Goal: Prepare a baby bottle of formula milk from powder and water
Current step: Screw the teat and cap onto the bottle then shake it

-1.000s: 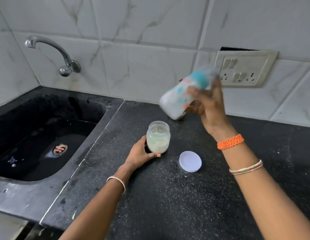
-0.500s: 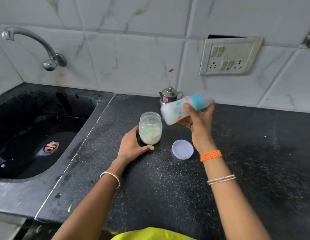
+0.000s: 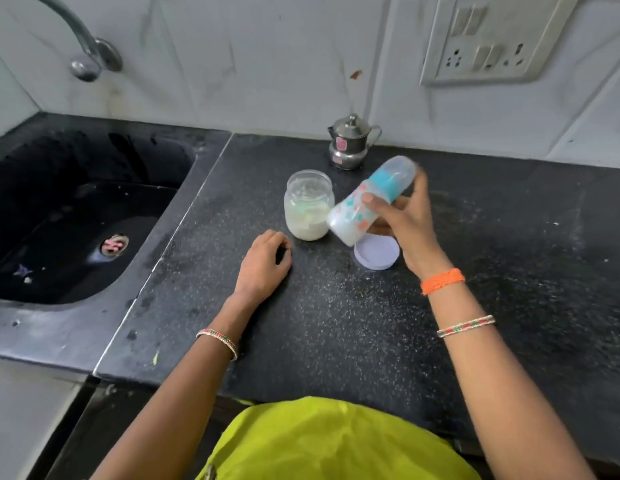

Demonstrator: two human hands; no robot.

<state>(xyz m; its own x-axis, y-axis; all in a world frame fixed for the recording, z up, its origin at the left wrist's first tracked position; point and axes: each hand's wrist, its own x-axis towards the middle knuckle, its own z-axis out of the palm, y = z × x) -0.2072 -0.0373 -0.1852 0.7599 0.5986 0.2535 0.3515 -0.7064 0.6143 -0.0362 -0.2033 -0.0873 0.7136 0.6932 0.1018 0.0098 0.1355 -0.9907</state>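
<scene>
From my head camera, my right hand (image 3: 405, 220) grips the baby bottle (image 3: 367, 202) round its middle, tilted, its capped top up and away from me, its base low beside the open powder jar (image 3: 309, 206). The bottle is motion-blurred and partly hidden by my fingers. The jar's lid (image 3: 377, 254) lies partly under my hand. My left hand (image 3: 265, 265) rests on the counter (image 3: 336, 323), loosely curled, holding nothing, near the jar. A small steel pot (image 3: 351, 142) stands behind.

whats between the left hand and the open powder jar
Nothing: in the head view, only a short bare strip of black countertop separates the left hand from the powder jar. The hand rests loosely curled, not touching it.
</scene>
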